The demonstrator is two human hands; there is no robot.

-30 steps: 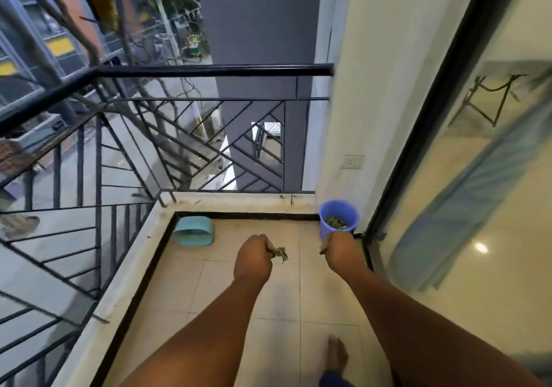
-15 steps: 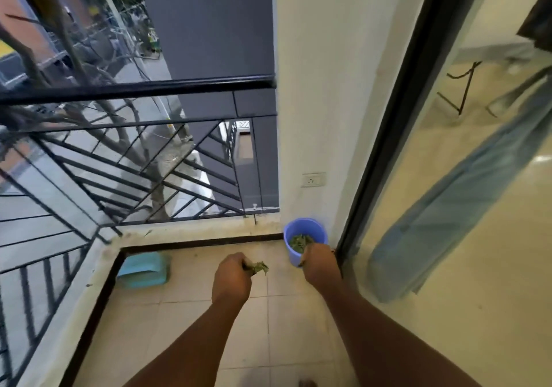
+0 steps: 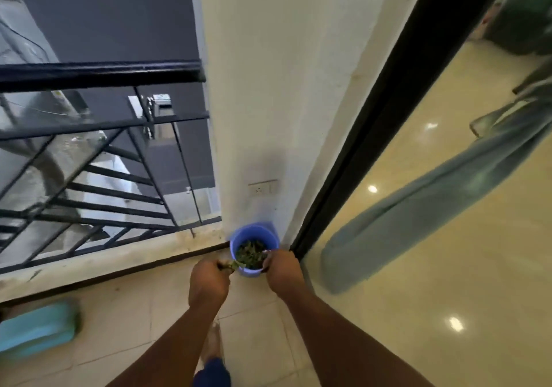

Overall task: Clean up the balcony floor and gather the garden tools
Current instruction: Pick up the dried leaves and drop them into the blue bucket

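A small blue bucket (image 3: 248, 236) stands on the tiled balcony floor in the corner by the white wall, with green leaf scraps (image 3: 249, 253) inside. My left hand (image 3: 207, 282) holds a small bunch of green leaves (image 3: 231, 265) at the bucket's near left rim. My right hand (image 3: 282, 271) is curled at the bucket's near right rim; whether it grips the rim or some leaves is hidden behind its knuckles.
A teal plastic container (image 3: 35, 328) lies on the floor at the left. A black metal railing (image 3: 98, 75) runs along the low ledge (image 3: 89, 262). A black door frame (image 3: 367, 135) and glass with a grey curtain (image 3: 433, 195) lie to the right. My foot (image 3: 212, 344) stands below.
Both hands have moved forward to the blue bucket; the left hand's leaves now reach its rim. The view has swung right and closer to the corner.
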